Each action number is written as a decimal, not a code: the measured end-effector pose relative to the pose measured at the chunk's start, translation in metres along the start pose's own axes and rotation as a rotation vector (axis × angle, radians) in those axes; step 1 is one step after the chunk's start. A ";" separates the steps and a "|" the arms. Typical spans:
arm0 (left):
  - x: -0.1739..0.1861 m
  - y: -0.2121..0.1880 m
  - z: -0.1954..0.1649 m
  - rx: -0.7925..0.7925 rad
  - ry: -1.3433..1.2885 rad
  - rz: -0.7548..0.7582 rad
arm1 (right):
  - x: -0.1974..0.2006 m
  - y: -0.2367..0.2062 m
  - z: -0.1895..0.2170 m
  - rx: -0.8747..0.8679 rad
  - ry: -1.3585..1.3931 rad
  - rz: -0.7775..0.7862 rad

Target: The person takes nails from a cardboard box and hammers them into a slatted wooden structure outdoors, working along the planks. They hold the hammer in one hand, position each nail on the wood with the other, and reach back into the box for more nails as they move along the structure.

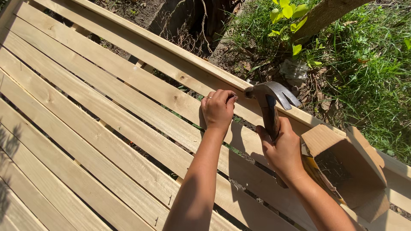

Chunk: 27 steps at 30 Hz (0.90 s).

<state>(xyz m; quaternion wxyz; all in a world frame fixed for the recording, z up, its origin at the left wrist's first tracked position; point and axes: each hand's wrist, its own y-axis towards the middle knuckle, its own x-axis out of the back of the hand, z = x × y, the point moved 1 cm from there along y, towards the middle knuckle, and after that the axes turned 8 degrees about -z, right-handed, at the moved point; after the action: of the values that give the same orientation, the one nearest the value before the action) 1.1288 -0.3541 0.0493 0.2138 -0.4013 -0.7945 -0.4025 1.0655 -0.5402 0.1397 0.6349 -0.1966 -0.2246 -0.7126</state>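
Hammer (270, 102): a claw hammer with a steel head and a wooden handle, held up just above the far edge of the slatted wooden deck (85, 128), its face pointing left toward the other hand. The right hand (282, 149) is wrapped fully closed around the handle, close below the head, with the wrist bent back and the forearm running down to the lower right. The left hand (218, 109) is curled nearly shut, thumb and fingertips pinched together at the edge board (171, 55); what they pinch is too small to tell, though it sits just beside the hammer's face. A ring shows on one finger. That forearm stretches straight up from the bottom of the view.

An open cardboard box (351, 167) rests on the boards just right of the right wrist, crowding that side. Beyond the edge board lie bare soil, grass (376, 64) and a tree trunk (325, 15). To the left the slats run on with narrow gaps between them.
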 end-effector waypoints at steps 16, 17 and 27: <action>-0.023 -0.007 0.027 -0.030 -0.093 -0.082 | -0.008 0.006 0.017 0.148 -0.355 0.162; -0.023 -0.008 0.028 -0.026 -0.114 -0.084 | -0.008 0.006 0.016 0.127 -0.374 0.182; 0.000 0.003 0.015 0.113 -0.233 0.071 | -0.009 -0.007 0.005 0.094 -0.291 0.126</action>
<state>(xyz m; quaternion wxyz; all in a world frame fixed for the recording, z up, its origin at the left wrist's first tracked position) 1.1307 -0.3405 0.0421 0.1564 -0.4604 -0.8208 -0.2999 1.0594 -0.5294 0.1386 0.6474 -0.2816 -0.3345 -0.6243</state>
